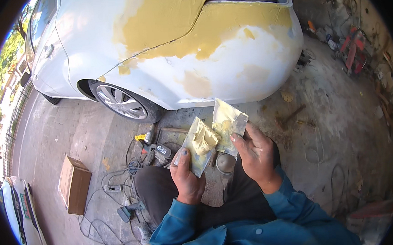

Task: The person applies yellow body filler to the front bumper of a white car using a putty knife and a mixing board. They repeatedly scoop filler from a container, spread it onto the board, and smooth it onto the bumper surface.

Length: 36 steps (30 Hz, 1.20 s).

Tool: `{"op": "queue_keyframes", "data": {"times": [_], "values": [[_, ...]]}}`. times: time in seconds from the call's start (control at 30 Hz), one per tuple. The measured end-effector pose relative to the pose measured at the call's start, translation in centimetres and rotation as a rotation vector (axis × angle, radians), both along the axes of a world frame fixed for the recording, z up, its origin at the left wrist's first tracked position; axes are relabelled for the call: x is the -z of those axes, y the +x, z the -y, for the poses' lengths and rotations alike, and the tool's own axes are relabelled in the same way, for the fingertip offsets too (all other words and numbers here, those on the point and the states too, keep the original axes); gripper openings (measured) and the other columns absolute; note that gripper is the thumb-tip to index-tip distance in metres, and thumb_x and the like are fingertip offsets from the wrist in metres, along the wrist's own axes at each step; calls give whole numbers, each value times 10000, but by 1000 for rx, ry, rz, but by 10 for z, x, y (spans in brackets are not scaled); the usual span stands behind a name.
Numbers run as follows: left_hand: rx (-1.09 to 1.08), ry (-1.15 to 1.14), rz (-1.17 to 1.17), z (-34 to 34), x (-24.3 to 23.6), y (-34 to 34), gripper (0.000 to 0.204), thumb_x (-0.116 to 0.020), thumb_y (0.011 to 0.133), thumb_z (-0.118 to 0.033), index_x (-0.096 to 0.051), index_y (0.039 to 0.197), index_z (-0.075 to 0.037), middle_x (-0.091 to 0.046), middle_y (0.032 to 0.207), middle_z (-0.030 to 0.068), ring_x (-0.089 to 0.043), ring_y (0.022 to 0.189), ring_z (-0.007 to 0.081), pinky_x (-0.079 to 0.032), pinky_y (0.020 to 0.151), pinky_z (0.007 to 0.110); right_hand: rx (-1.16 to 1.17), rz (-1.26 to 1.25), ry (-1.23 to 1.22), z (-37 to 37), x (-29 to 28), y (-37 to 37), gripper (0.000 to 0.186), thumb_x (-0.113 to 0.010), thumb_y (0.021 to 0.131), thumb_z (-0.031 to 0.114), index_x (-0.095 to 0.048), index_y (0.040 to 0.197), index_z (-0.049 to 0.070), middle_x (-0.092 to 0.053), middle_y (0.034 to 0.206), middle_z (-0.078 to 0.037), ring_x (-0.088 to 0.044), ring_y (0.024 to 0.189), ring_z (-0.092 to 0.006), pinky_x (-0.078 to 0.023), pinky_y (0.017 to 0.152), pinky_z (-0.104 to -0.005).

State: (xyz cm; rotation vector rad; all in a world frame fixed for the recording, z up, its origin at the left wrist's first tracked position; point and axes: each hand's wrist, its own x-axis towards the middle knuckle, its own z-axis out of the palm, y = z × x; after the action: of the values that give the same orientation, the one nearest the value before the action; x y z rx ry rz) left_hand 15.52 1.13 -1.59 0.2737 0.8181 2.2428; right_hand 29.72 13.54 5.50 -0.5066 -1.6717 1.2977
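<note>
My left hand [189,180] is closed on a flat, smeared filler spreader [200,164], thumb on its upper face. A thick mound of pale yellow body filler [204,139] lies on that spreader. My right hand [257,157] grips a second spreader [226,125], coated with yellow filler and tilted up, its edge close beside the mound. Both are held above my knees. Ahead stands a white car [229,74], its rear corner and bumper covered with patches of yellow filler [162,24].
A wheel [121,100] sits beyond my left knee. On the floor to the left lie a cordless power tool [155,150], tangled cables [94,220] and a cardboard box [75,184]. A hammer [289,117] lies at right. A red floor jack [354,50] stands farther back.
</note>
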Motion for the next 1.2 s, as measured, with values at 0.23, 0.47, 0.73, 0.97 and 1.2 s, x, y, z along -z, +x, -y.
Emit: {"op": "queue_keyframes", "data": {"times": [0.23, 0.47, 0.73, 0.97, 1.2], "values": [[-57, 15, 30, -1, -3, -3, 407, -629, 1147, -192, -658, 1442, 88, -774, 1375, 188, -775, 1227, 294, -608, 1094, 436, -23, 276, 386, 8, 10, 7, 309, -765, 1032, -20, -766, 1339, -60, -813, 1124, -276, -838, 955, -390, -654, 812, -422], [0, 55, 40, 2, -8, -13, 478, -636, 1135, -230, -625, 1502, 76, -745, 1456, 182, -758, 1287, 297, -589, 1150, 440, 61, 278, 101, -6, 35, 8, 242, -715, 1076, 3, -748, 1310, -49, -803, 991, -144, -762, 820, -190, -609, 723, -369], [295, 109, 277, -5, -4, -1, 527, -622, 1134, -245, -584, 1556, 70, -711, 1526, 208, -727, 1364, 324, -579, 1203, 445, -690, -438, -837, -60, 43, 0, 352, -546, 1167, 207, -714, 1357, -37, -768, 1114, -43, -713, 938, -140, -589, 859, -315], [312, 72, 314, 1, 10, 3, 517, -595, 1137, -224, -577, 1549, 88, -715, 1505, 231, -744, 1335, 343, -614, 1160, 449, -462, -197, -834, -16, 45, -34, 386, -646, 1200, 307, -710, 1408, -11, -799, 1214, -53, -751, 1046, -111, -608, 895, -277], [69, 64, 189, 4, 1, -22, 454, -602, 1160, -231, -630, 1502, 66, -749, 1444, 191, -761, 1277, 305, -620, 1108, 441, -148, -55, -608, -20, 59, -18, 222, -705, 1160, 151, -731, 1322, 1, -753, 1178, -16, -641, 1028, -61, -517, 909, -257]]}}
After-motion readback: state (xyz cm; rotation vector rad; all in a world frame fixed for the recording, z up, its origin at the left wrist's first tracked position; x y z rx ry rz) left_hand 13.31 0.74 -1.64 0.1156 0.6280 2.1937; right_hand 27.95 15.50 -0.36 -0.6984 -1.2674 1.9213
